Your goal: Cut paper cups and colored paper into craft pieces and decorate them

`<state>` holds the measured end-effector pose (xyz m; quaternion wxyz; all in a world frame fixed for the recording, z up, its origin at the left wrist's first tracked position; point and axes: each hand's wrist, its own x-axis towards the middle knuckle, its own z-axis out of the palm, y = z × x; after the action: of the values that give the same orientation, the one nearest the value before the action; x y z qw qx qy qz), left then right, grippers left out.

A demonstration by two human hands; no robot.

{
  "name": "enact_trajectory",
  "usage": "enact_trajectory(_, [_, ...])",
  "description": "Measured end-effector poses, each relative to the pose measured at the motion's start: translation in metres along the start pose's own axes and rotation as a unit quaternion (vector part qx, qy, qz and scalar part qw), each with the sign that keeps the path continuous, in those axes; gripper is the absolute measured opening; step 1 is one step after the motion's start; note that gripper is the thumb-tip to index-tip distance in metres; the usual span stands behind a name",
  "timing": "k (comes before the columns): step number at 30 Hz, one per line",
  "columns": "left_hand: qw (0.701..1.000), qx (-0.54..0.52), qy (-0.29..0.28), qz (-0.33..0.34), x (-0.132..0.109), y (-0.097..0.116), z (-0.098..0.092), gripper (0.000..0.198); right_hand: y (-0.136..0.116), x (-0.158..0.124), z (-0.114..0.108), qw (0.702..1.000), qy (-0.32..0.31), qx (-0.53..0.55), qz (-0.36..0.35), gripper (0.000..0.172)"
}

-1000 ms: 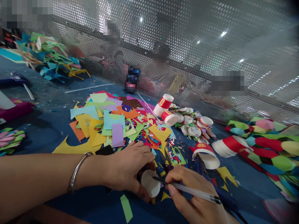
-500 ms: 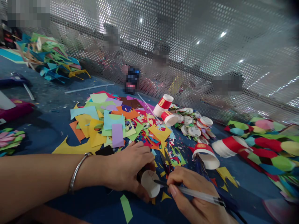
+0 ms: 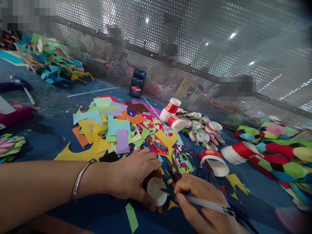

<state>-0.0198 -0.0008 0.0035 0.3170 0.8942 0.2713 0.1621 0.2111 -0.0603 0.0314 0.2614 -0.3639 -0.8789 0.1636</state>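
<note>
My left hand is closed round a small white paper cup base and holds it on its side against the blue table. A silver bangle circles that wrist. My right hand grips a clear-barrelled pen, and the pen's tip touches the round white bottom of the cup. Black-handled scissors lie just beyond both hands among the paper scraps.
A heap of coloured paper offcuts covers the table's middle. Red-and-white paper cups and cut cup bases lie behind it, a cut cup to the right. Coloured paper chains fill the right side. A perforated metal screen stands behind.
The pen has shifted slightly on the cup's base and my right hand moved a little with it. My left hand has stayed put.
</note>
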Motion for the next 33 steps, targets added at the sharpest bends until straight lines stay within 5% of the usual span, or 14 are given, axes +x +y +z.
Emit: enact_trajectory(33, [1.000, -0.004, -0.001, -0.002, 0.0013, 0.0009, -0.0008, 0.052, -0.0038, 0.0004, -0.0016, 1.000, 0.013, -0.021, -0.004, 0.016])
